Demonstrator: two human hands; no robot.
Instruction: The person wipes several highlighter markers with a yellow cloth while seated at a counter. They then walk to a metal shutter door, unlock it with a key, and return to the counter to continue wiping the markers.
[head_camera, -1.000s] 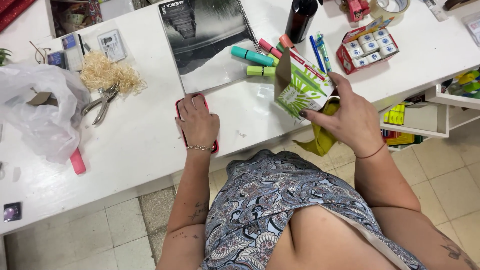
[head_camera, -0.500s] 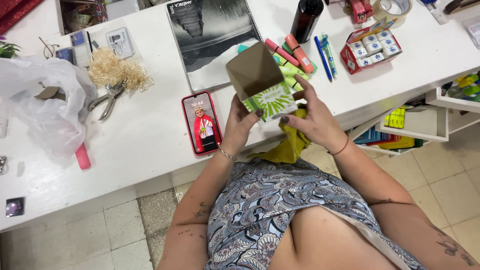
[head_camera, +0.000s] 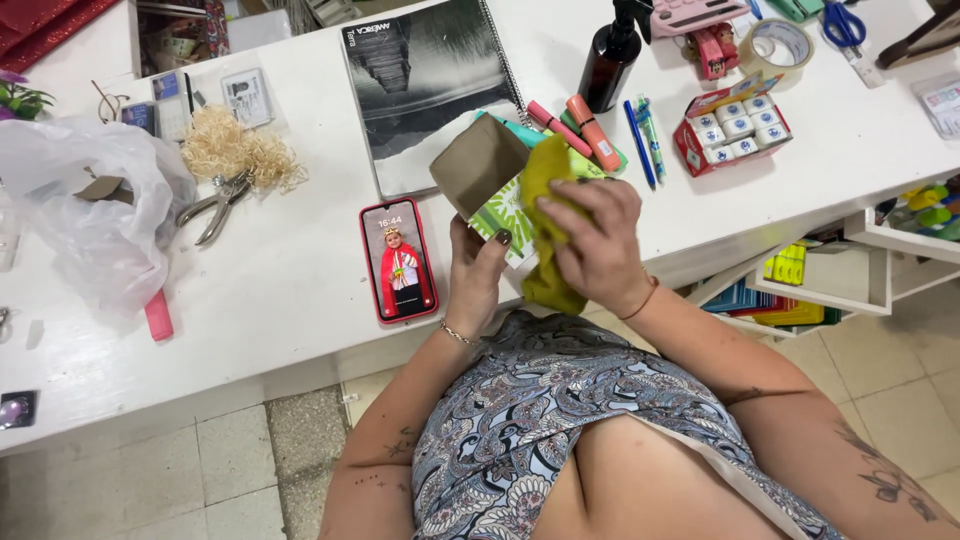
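My left hand (head_camera: 476, 282) grips a small cardboard box (head_camera: 486, 175) with a green and white leaf pattern, its brown flap standing open, held just above the white table's near edge (head_camera: 260, 340). My right hand (head_camera: 596, 240) holds a yellow-green cloth (head_camera: 543, 178) and presses it into the box's open top. Part of the cloth hangs down below the hand. A phone in a red case (head_camera: 399, 260) lies face up on the table just left of my left hand, its screen lit.
Pliers (head_camera: 212, 206) and a tuft of straw (head_camera: 235, 148) lie left of a spiral notebook (head_camera: 425, 85). A clear plastic bag (head_camera: 95, 220) sits at far left. Markers (head_camera: 585, 130), a dark bottle (head_camera: 610, 60), a red box of small pots (head_camera: 735, 128), tape and scissors lie behind. Open shelves stand at right.
My left hand left the phone and took the box. My right hand brought the yellow cloth up from below the table edge and now pushes it into the box.
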